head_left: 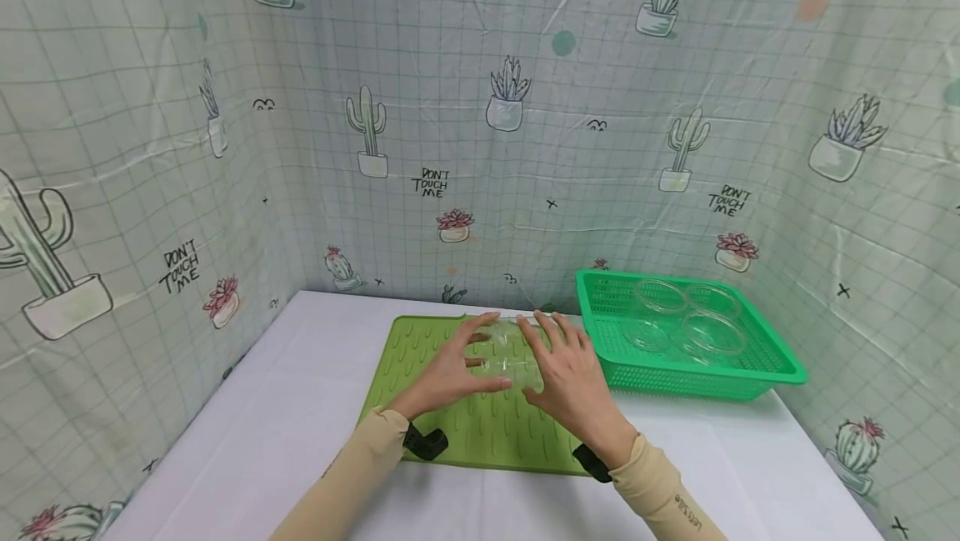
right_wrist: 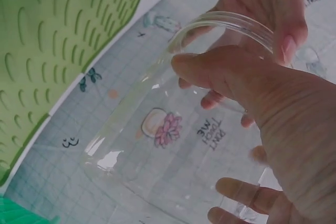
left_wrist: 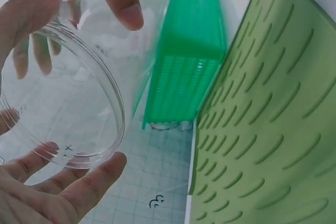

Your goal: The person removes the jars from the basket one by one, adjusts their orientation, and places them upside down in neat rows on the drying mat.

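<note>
A clear, see-through jar point(head_left: 510, 353) with a ridged round rim point(left_wrist: 107, 77) is held up on its side over the green ribbed mat point(head_left: 480, 437). My left hand point(head_left: 453, 370) grips it at the rim end, thumb on one side and fingers spread round the other. From the right, my right hand point(head_left: 570, 374) holds the jar's body, its thumb point(right_wrist: 205, 69) lying along the wall in the right wrist view. Through the clear wall point(right_wrist: 126, 129) the printed curtain shows, and no contents are visible.
A green plastic basket point(head_left: 697, 387) stands at the back right of the white table point(head_left: 300, 408), just beyond the right hand. Several clear round containers point(head_left: 712, 333) sit inside it. Cactus-printed curtain point(head_left: 450, 141) closes off the back and both sides.
</note>
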Demonstrator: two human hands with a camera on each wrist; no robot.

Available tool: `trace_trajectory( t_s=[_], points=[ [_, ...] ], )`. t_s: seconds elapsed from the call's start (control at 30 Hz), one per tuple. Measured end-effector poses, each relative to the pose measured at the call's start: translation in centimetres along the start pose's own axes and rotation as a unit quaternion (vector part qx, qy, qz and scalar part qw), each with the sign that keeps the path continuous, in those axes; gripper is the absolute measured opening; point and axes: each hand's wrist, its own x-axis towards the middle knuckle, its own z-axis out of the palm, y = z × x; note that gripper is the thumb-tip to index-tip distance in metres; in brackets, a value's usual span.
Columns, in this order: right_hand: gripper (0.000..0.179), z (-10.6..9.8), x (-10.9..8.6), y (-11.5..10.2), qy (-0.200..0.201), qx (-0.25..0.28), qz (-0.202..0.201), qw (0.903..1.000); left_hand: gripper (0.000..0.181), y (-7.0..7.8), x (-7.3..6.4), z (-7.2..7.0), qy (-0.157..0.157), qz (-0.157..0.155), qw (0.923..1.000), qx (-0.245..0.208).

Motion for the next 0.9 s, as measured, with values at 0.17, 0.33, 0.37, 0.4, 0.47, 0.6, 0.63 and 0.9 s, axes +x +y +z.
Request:
trace_trajectory(
  t_s=[0.17, 0.33, 0.37, 0.4, 0.47, 0.6, 0.63, 0.9],
  points=[
    [0.125, -0.2, 0.1, 0.3, -0.001, 0.057, 0.008, 0.9984, 0.087, -0.3, -0.3, -0.6, 0.006, -0.003, 0.9999, -0.010],
    [0.112, -1.1, 0.3, 1.1, -0.040, 0.253, 0.072, 0.9640, 0.087, -0.2, -0.8, -1.4, 0.022, -0.002, 0.9997, -0.010],
    [0.106, -1.3, 0.4, 1.3, -0.048, 0.304, 0.094, 0.9466, 0.088, -0.2, -0.9, -1.5, 0.025, -0.003, 0.9996, -0.010],
    [0.100, -1.4, 0.6, 1.6, -0.058, 0.356, 0.119, 0.9253, 0.088, -0.2, -1.0, -1.7, 0.029, -0.004, 0.9995, -0.009],
    [0.088, -1.5, 0.8, 2.2, -0.068, 0.440, 0.166, 0.8799, 0.089, -0.1, -1.2, -2.0, 0.035, -0.010, 0.9993, -0.008],
    [0.069, -0.9, 1.1, 3.8, -0.101, 0.582, 0.242, 0.7696, 0.091, 0.0, -1.4, -2.5, 0.039, -0.016, 0.9990, -0.014],
    [0.067, -0.7, 1.0, 4.1, -0.114, 0.611, 0.257, 0.7400, 0.091, 0.0, -1.4, -2.6, 0.040, -0.017, 0.9990, -0.015],
    [0.079, 1.4, 0.4, 4.6, -0.208, 0.794, 0.317, 0.4753, 0.089, -0.1, -1.9, -2.8, 0.040, -0.018, 0.9990, -0.011]
  ],
)
